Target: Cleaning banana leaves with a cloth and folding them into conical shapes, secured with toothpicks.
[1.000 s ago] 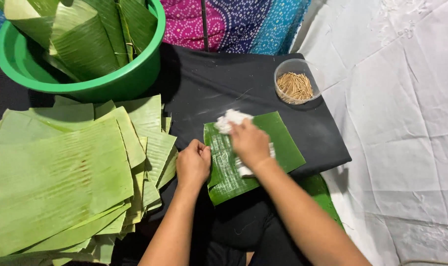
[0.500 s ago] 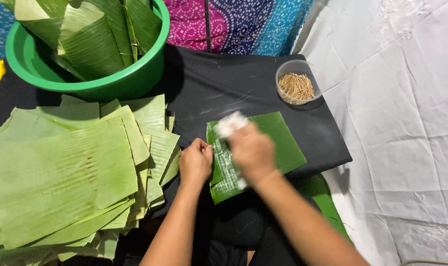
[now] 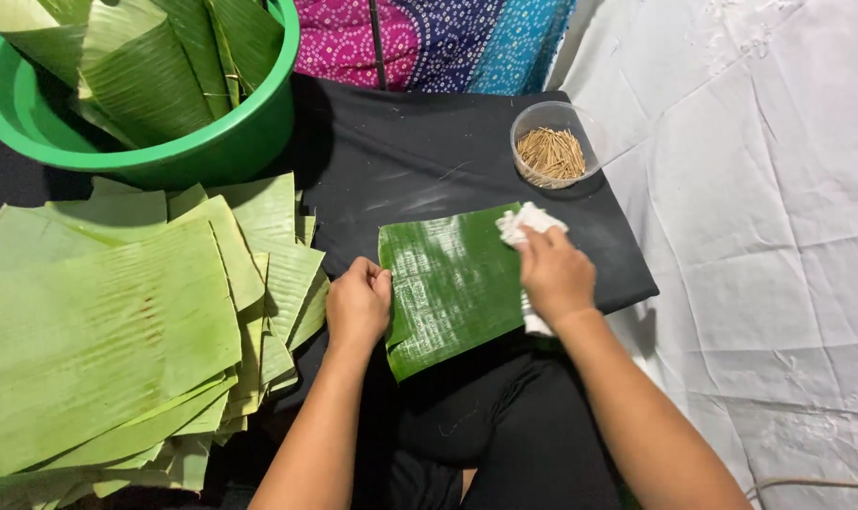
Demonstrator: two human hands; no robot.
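Green basin (image 3: 212,156) with rolled leaves far left, above stack of cut banana leaves (image 3: 117,321). Left hand (image 3: 358,304), fingers curled closed, pins left edge of single banana leaf piece (image 3: 448,283) lying on black table (image 3: 419,151). Right hand (image 3: 553,274), fingers closed on white cloth (image 3: 528,225), presses leaf's right edge. Clear cup of wooden picks (image 3: 552,146) behind.

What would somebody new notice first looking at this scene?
Probably the two hands at the centre: the right hand presses a white cloth onto a dark green banana leaf piece, while the left hand pins its left edge. Next, the big stack of pale leaves at left, below a green tub of rolled leaves.
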